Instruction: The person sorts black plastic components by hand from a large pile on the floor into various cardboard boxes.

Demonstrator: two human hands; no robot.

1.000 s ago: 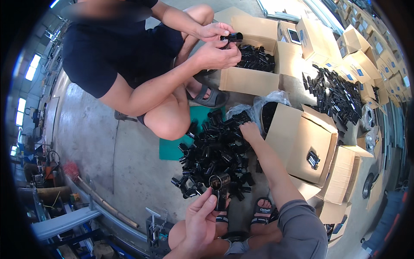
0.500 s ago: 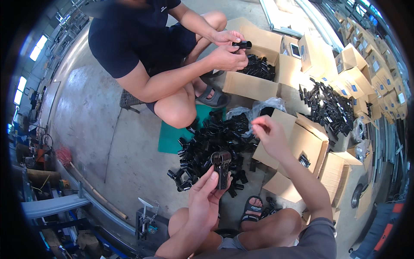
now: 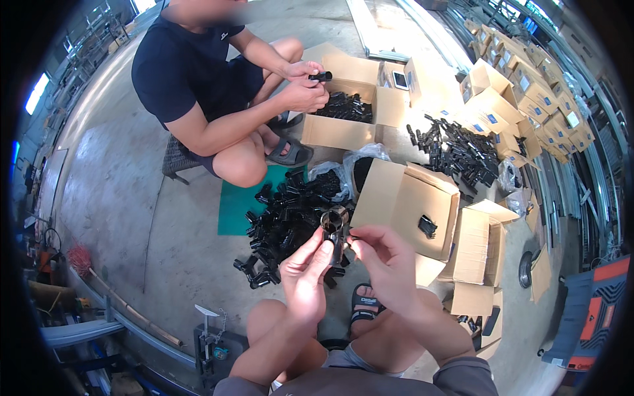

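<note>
My left hand (image 3: 305, 280) grips a glossy black pipe fitting (image 3: 335, 223) with a round, hollow opening at its top. My right hand (image 3: 391, 265) has come up to the fitting's right side, thumb and forefinger pinched together. A small dark piece seems to lie between those fingertips, too small to name. Just beyond my hands spreads a heap of black pipe fittings (image 3: 284, 206), partly over a green sheet (image 3: 232, 206). Clear plastic bags (image 3: 364, 154) with dark parts lie at the heap's far edge.
A co-worker (image 3: 191, 86) sits opposite, holding a black fitting (image 3: 321, 76) above an open carton (image 3: 340, 132) of fittings. Right of my hands stand an open carton (image 3: 386, 191) and another carton (image 3: 465, 244). More black parts (image 3: 459, 148) and stacked boxes (image 3: 528, 86) lie farther right.
My right hand has moved from above the near carton, left and down to the fitting. The fitting stays in my left hand. The view has shifted to the right.
</note>
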